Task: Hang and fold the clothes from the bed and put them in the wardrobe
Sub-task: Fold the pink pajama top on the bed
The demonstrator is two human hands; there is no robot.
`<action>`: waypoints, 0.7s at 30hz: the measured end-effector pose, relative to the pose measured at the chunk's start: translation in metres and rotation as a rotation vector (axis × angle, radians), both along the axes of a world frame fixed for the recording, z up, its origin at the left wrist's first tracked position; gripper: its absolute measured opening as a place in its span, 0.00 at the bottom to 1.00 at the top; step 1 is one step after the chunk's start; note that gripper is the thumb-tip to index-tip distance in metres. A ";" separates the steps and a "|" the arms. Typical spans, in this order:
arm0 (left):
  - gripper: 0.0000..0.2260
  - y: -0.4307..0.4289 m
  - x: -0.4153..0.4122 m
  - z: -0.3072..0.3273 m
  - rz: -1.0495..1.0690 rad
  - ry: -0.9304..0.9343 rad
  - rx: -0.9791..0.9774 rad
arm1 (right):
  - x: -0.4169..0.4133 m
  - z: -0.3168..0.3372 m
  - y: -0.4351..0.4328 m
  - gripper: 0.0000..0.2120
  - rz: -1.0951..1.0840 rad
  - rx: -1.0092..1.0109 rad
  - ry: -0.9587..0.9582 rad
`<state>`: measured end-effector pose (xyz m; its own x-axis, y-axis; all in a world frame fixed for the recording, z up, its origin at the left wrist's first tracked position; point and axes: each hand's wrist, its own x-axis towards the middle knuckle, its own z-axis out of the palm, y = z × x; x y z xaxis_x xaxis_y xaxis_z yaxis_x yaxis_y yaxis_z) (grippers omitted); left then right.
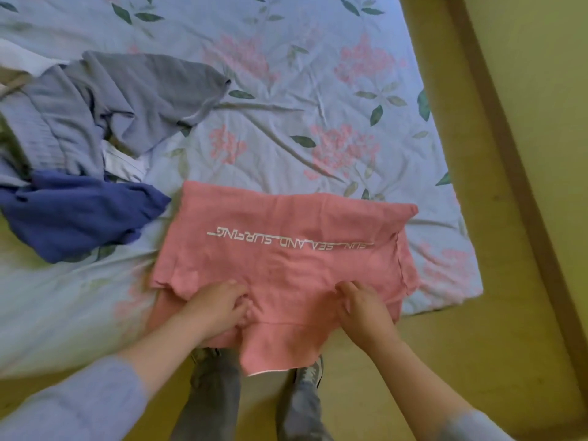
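Observation:
A pink T-shirt (pixel 286 259) with white lettering lies partly folded at the near edge of the bed (pixel 318 106), its lower part hanging over the edge. My left hand (pixel 219 305) pinches the pink cloth near the middle of the fold. My right hand (pixel 362 308) grips the cloth a little to the right. A grey garment (pixel 127 100) and a dark blue garment (pixel 79 214) lie crumpled on the left of the bed.
The bed has a light blue floral sheet. A white piece of cloth (pixel 124 163) shows under the grey garment. Yellowish floor (pixel 477 361) runs along the right and near side, with a brown strip (pixel 509 154) beside the bed. My legs and shoes (pixel 305 374) stand below the shirt.

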<state>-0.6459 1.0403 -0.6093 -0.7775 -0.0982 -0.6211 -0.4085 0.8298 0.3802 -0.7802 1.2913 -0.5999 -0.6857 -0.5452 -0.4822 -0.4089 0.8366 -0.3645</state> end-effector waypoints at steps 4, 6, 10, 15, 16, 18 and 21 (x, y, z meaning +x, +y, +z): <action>0.10 -0.012 -0.028 0.010 0.103 0.130 -0.031 | -0.015 0.006 -0.017 0.14 -0.020 -0.085 0.024; 0.13 -0.016 -0.048 0.011 0.083 0.194 -0.049 | -0.031 0.010 -0.027 0.15 0.002 -0.134 0.073; 0.22 -0.030 -0.090 0.010 0.094 0.266 -0.100 | -0.068 0.017 -0.058 0.18 -0.036 -0.150 0.167; 0.20 -0.055 -0.132 -0.001 0.012 0.197 -0.231 | -0.113 0.007 -0.083 0.19 -0.037 0.019 0.123; 0.19 -0.060 -0.137 -0.003 -0.021 0.141 -0.260 | -0.119 0.005 -0.085 0.17 -0.062 0.057 0.095; 0.17 -0.073 -0.146 -0.009 -0.092 0.034 -0.304 | -0.131 -0.002 -0.090 0.17 -0.102 0.156 0.035; 0.18 -0.093 -0.159 -0.017 -0.194 -0.032 -0.315 | -0.148 -0.008 -0.095 0.14 -0.059 0.264 0.004</action>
<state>-0.8045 0.9468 -0.6268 -0.7813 -0.1408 -0.6080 -0.2393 0.9673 0.0835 -0.9286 1.1960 -0.6074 -0.7150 -0.3599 -0.5993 -0.3577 0.9249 -0.1286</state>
